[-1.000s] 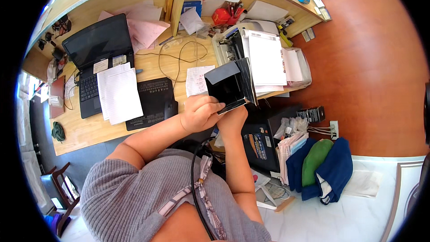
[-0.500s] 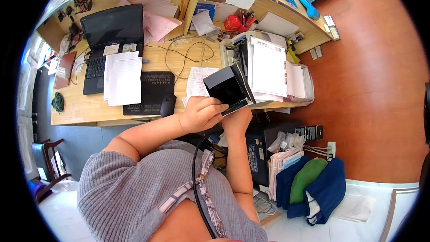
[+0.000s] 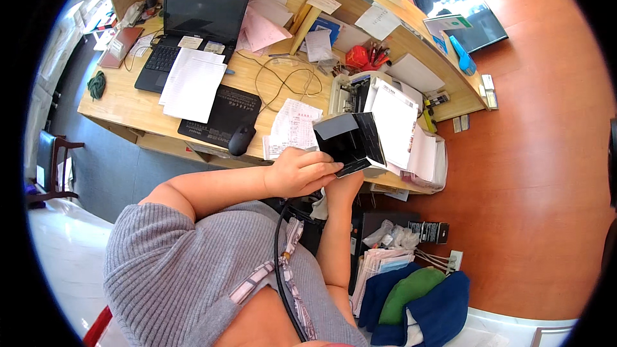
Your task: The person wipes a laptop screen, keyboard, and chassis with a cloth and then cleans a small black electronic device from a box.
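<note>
A small black cardboard box is held up over the desk's front edge, its open top with raised flaps turned toward me. My left hand closes on its near left edge, fingers bent against the front flap. Below the box, my right hand grips it from underneath; most of its fingers are hidden behind the box. The inside of the box looks dark, and I cannot make out anything in it. Just beyond the box's left side, a printed and handwritten paper slip lies on the desk.
On the desk are an open laptop with papers on it, a black mouse on a mat, and a loose cable. A printer bears stacked sheets at right. Folded blue and green cloths lie low at right.
My view has shifted, so the desk sits differently in it. The box has tilted, its opening and flaps showing more toward me. Both hands keep their hold.
</note>
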Motion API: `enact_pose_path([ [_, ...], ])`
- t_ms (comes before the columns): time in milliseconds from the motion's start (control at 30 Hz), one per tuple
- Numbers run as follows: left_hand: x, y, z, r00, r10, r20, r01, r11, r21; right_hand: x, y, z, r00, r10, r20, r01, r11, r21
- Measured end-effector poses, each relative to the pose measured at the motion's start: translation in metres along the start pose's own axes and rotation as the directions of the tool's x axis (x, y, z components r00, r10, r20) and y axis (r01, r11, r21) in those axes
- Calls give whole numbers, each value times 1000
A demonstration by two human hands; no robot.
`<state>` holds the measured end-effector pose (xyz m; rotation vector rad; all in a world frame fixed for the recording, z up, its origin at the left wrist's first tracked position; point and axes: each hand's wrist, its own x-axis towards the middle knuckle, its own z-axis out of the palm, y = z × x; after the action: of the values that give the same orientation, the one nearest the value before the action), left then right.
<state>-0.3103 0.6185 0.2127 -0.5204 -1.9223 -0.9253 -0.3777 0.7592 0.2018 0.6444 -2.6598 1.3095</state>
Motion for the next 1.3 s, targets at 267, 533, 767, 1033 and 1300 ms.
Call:
enact_pose_path([
  [267, -4, 0, -6, 999, 52, 2, -52, 997, 51, 7, 8, -2, 991, -123, 50, 127, 987, -96],
  [533, 0, -10, -29, 973, 223, 57, -230, 957, 174, 12, -14, -6, 999, -31, 36, 37, 986, -160],
  [767, 8, -59, -61, 944, -308, 121, 329, 910, -250, 24, -1, -16, 963, 18, 269, -104, 946, 308],
  [1033, 24, -74, -56, 883, -233, 408, 362, 892, -272, 35, -12, -19, 863, -12, 506, -124, 964, 235],
  [1300, 13, -77, -63, 831, -454, 321, 555, 711, -432, 24, -49, -61, 940, -239, 245, 200, 964, 173],
])
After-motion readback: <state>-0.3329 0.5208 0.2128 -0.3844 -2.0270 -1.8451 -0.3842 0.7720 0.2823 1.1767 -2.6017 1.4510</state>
